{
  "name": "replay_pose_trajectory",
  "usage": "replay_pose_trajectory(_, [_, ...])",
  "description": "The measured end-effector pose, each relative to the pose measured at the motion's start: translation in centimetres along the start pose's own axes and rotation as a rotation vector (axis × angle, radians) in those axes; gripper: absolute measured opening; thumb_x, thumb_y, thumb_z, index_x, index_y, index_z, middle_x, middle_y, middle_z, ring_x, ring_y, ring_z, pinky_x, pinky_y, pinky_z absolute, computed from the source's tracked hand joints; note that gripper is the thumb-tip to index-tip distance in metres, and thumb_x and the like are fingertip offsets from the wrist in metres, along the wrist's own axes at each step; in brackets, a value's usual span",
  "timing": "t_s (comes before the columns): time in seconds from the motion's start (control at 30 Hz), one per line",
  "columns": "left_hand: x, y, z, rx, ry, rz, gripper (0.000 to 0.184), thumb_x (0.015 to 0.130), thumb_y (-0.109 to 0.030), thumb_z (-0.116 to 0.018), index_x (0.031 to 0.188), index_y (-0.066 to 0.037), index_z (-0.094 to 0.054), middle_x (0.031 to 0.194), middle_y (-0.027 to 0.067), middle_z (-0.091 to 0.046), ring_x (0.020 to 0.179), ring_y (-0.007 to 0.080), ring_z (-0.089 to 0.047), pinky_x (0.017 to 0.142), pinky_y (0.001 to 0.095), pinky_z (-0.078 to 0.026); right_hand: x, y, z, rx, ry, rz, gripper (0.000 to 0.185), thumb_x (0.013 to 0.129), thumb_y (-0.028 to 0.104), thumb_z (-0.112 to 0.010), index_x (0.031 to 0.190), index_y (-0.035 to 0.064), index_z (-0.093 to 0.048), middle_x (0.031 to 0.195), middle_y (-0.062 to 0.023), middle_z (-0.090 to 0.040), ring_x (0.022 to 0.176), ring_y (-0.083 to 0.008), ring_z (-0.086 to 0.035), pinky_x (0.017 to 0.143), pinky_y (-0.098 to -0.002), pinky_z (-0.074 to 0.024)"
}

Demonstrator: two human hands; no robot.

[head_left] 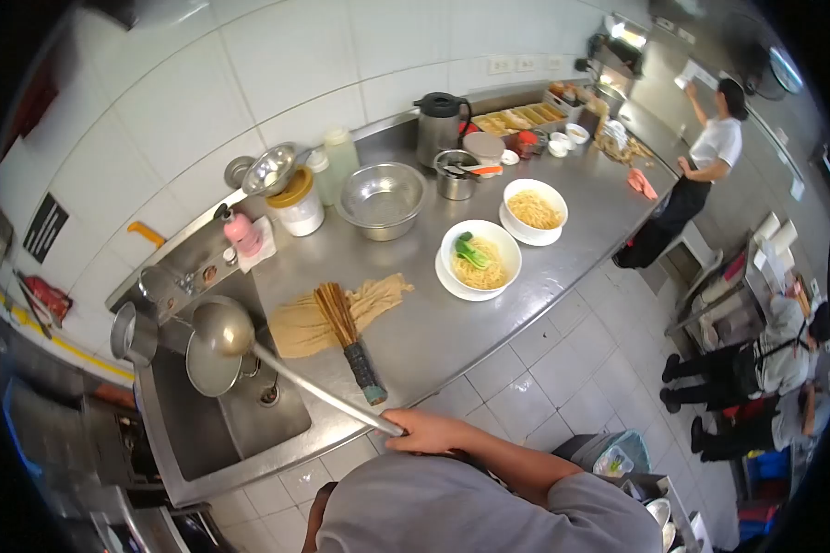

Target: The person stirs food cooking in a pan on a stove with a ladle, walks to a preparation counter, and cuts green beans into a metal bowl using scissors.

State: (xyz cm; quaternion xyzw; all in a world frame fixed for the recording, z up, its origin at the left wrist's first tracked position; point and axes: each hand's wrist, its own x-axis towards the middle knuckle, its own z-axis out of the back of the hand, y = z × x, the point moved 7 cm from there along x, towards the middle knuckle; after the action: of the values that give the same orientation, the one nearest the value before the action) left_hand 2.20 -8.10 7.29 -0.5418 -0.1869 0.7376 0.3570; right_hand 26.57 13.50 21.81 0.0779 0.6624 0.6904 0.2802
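Observation:
My right hand (426, 431) is wrapped round the end of a long metal handle. It belongs to a large ladle (223, 326), whose bowl hangs over the sink (214, 396) at left. Under the ladle's bowl, partly covered by it, a round metal strainer or pan (210, 369) sits in the sink. Beside the handle, a bamboo brush (349, 343) with a dark wrapped grip lies on a tan cloth (295, 327). My left hand is out of view; only a bit of that arm shows at the bottom.
Two white bowls of noodles (479, 261) (535, 210) stand on the steel counter (415, 341), the nearer with green leaves. Behind are a metal basin (382, 197), a thermos jug (439, 129) and a small pot (456, 175). Several people are at right; a bin (609, 452) stands nearby.

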Motion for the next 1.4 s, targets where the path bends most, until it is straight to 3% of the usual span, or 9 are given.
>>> replay_pose_trajectory(0.17, [2.2,8.6,-2.1,-0.126,-0.119,0.071,0.039,0.093,-0.03,-0.053,0.117,-0.001,-0.064,0.117,0.0156,-0.067,0.11,0.0265,-0.062,0.091,0.0367,-0.049,3.1,2.0,-2.5,-0.186,0.149,0.134,0.029,0.087,0.019,-0.063,0.111,0.0029,-0.056,0.081,-0.0075,-0.06,0.064,-0.011,-0.055,0.057,-0.0291,-0.0442])
replay_pose_trajectory(0.3, [4.5,20.5,-5.6,-0.18,-0.23,0.09,0.039,0.093,-0.03,-0.054,0.117,-0.001,-0.064,0.116,0.0157,-0.067,0.109,0.0266,-0.063,0.091,0.0368,-0.05,5.6,1.8,-5.4,-0.046,0.343,-0.057,0.038,0.088,0.016,-0.061,0.124,0.0057,-0.055,0.067,-0.0026,-0.054,0.054,-0.0093,-0.049,0.05,-0.0267,-0.0407])
replay_pose_trajectory(0.47, [3.0,30.3,-11.6,0.24,-0.359,-0.117,0.039,0.092,-0.03,-0.055,0.116,-0.001,-0.065,0.115,0.0158,-0.068,0.107,0.0268,-0.064,0.089,0.0369,-0.05,8.8,3.1,-8.0,0.413,0.318,-0.263,0.047,0.089,0.007,-0.054,0.135,0.0075,-0.05,0.068,0.0,-0.049,0.052,-0.0099,-0.048,0.048,-0.026,-0.04])
replay_pose_trajectory(0.57, [-1.0,33.9,-13.3,-0.451,-0.532,0.352,0.042,0.089,-0.035,-0.06,0.112,0.0,-0.066,0.108,0.0174,-0.07,0.099,0.028,-0.067,0.084,0.0364,-0.053,12.2,5.2,-9.3,0.481,0.319,-0.29,0.047,0.088,0.007,-0.053,0.135,0.0065,-0.048,0.071,-0.0012,-0.048,0.054,-0.0108,-0.047,0.049,-0.025,-0.0383])
replay_pose_trajectory(0.67, [-1.9,38.0,-15.9,-0.589,-0.584,0.39,0.045,0.086,-0.039,-0.064,0.104,0.002,-0.069,0.097,0.0195,-0.072,0.091,0.0275,-0.068,0.08,0.0347,-0.053,17.7,7.5,-11.0,0.748,0.346,-0.307,0.046,0.089,0.01,-0.053,0.134,0.0054,-0.047,0.074,-0.0003,-0.049,0.057,-0.0109,-0.048,0.05,-0.0248,-0.0386])
replay_pose_trajectory(0.93, [-11.2,34.5,-10.4,-0.728,-0.704,0.492,0.037,0.087,-0.029,-0.065,0.103,0.005,-0.068,0.095,0.0152,-0.071,0.087,0.0231,-0.067,0.075,0.0341,-0.054,28.9,14.9,-16.2,1.145,0.373,-0.253,0.036,0.093,0.019,-0.059,0.123,0.002,-0.048,0.082,0.0021,-0.055,0.067,-0.0092,-0.053,0.056,-0.0246,-0.0438])
replay_pose_trajectory(1.2, [-12.0,40.9,-9.7,-1.179,-0.821,0.526,0.026,0.087,-0.02,-0.063,0.1,0.002,-0.066,0.082,0.0095,-0.068,0.071,0.0198,-0.064,0.06,0.0336,-0.052,30.0,13.8,-18.4,0.911,0.233,-0.173,0.033,0.094,0.02,-0.057,0.12,0.0006,-0.05,0.08,0.0022,-0.054,0.064,-0.0103,-0.051,0.053,-0.0257,-0.0431])
replay_pose_trajectory(1.3, [-11.8,42.9,-10.0,-1.099,-0.799,0.452,0.032,0.086,-0.026,-0.061,0.101,0.001,-0.066,0.079,0.0103,-0.066,0.056,0.0184,-0.06,0.046,0.0326,-0.046,30.1,13.1,-19.3,0.956,0.235,-0.178,0.029,0.093,0.024,-0.059,0.115,0.0049,-0.056,0.074,0.0051,-0.051,0.06,-0.0085,-0.049,0.047,-0.0239,-0.0401])
replay_pose_trajectory(1.4, [-11.8,44.0,-10.4,-0.843,-0.853,0.371,0.036,0.086,-0.031,-0.061,0.107,-0.002,-0.067,0.076,0.0088,-0.066,0.056,0.0179,-0.059,0.048,0.0329,-0.049,30.5,14.1,-20.3,1.037,0.355,-0.102,0.028,0.093,0.021,-0.055,0.115,0.004,-0.055,0.075,0.0043,-0.046,0.061,-0.0087,-0.048,0.051,-0.0246,-0.042])
